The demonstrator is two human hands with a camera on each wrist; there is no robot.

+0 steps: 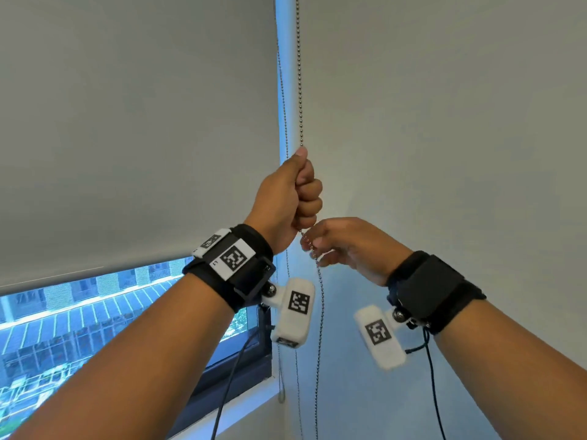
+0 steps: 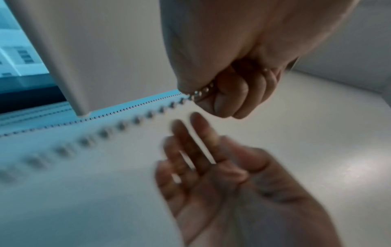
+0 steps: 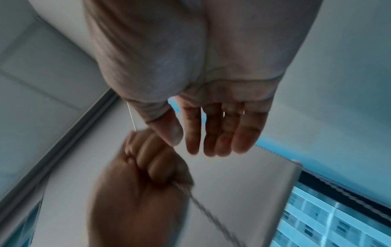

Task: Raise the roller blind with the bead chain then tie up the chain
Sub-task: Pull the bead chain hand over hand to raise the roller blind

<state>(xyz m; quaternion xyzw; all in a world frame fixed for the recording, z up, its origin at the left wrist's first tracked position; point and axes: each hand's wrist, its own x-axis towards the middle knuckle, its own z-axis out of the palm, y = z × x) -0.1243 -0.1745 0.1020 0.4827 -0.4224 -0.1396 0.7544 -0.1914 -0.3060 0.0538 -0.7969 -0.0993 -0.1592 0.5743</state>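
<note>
The grey roller blind (image 1: 127,138) covers most of the window, its bottom edge low on the left. The bead chain (image 1: 300,90) hangs in the bright gap beside it, a second strand just to its left. My left hand (image 1: 301,192) is a fist gripping the chain, thumb up. In the left wrist view the beads run out of the left hand (image 2: 232,93). My right hand (image 1: 320,246) is just below it with straight, spread fingers (image 3: 211,130) beside the hanging chain (image 1: 320,312), holding nothing. Left fist (image 3: 148,167) and chain (image 3: 211,217) look blurred.
Below the blind, the window (image 1: 95,312) shows buildings outside, above a dark frame (image 1: 235,369). A plain pale wall (image 1: 444,122) fills the right side. Black cables (image 1: 432,376) hang from both wrist cameras near the chain's lower strands.
</note>
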